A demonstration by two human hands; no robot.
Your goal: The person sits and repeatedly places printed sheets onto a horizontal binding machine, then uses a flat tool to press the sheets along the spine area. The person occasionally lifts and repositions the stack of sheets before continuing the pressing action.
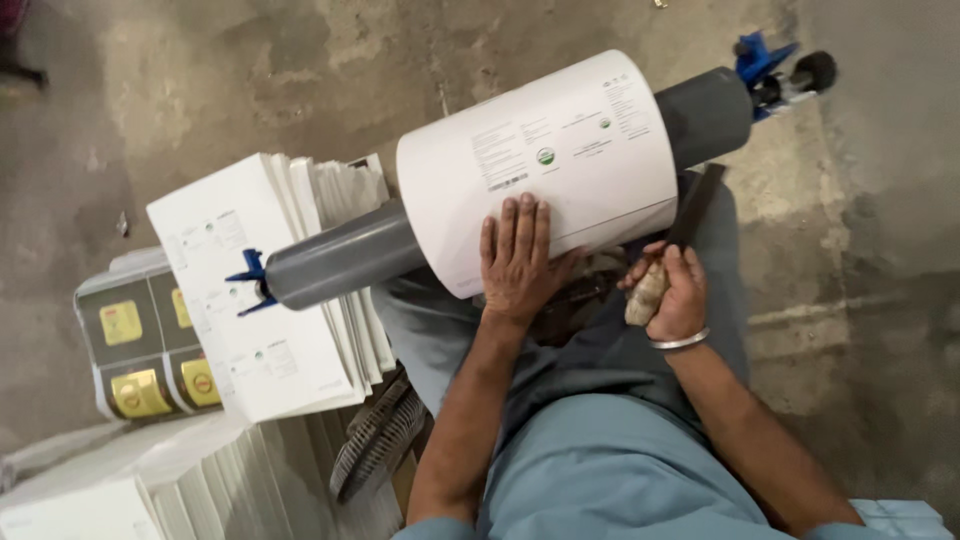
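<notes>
A wide roll of white printed sheet (560, 150) sits on a grey pipe (345, 255) that lies across my lap. My left hand (515, 260) rests flat on the roll's near side, fingers spread. My right hand (672, 295), with a metal bangle on the wrist, grips the pale handle of a dark flat blade (697, 205) that points up under the roll's right edge.
Blue clamps cap the pipe at both ends (250, 280) (760, 60). Stacks of cut white printed sheets (265, 290) lie to the left, with yellow-labelled dark sheets (140, 350) beside them. More white stacks (200, 480) are lower left. The floor is bare concrete.
</notes>
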